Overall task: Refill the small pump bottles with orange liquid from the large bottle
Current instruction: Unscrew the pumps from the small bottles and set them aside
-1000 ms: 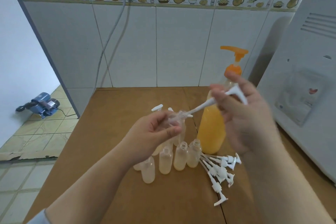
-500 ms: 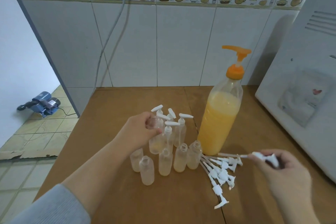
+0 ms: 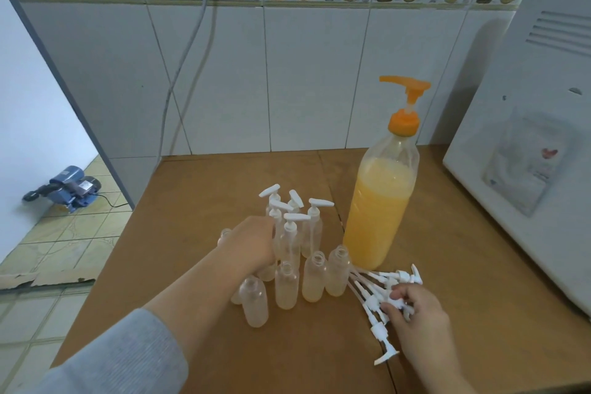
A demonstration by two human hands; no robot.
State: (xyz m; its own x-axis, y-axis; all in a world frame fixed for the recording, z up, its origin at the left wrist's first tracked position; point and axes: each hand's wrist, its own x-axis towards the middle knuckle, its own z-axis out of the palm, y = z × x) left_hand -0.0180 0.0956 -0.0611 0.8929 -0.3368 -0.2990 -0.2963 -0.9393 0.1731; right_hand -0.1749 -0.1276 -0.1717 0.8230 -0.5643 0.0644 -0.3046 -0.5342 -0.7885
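Head view: left hand (image 3: 252, 241) grips a small bottle, right hand (image 3: 412, 310) fingers loose pumps (image 3: 383, 281); no legible labels.

We note a brown table (image 3: 198, 195), white appliance (image 3: 527, 150) at right, tiled wall (image 3: 303, 73), blue pump (image 3: 68, 187) on floor.

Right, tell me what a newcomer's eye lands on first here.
The large bottle of orange liquid with its orange pump stands tall at the right of the brown table. Left of it cluster small clear bottles, where the left hand reaches; the right hand rests on loose white pumps.
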